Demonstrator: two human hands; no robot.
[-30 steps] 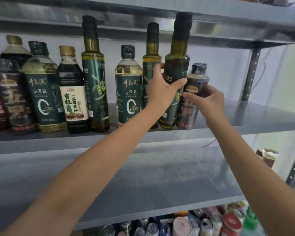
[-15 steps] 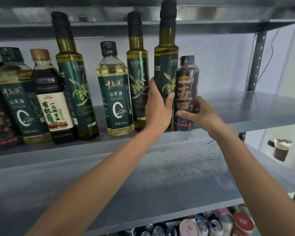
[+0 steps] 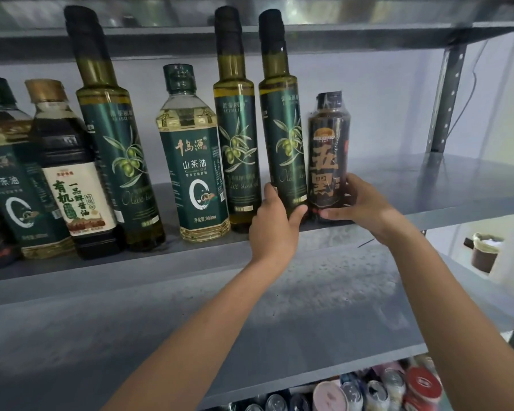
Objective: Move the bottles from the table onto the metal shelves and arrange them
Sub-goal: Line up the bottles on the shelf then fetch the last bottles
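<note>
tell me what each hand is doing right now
Left hand: closed around the base of the rightmost olive oil bottle.
Right hand: holding the dark brown bottle.

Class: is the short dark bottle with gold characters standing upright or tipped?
Upright: the short dark bottle stands vertical on the metal shelf, right hand at its base.

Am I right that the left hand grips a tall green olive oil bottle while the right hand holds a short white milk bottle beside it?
Not quite. In the head view the right hand holds a short dark brown bottle, not a white milk one. The left hand does grip the tall green olive oil bottle.
</note>
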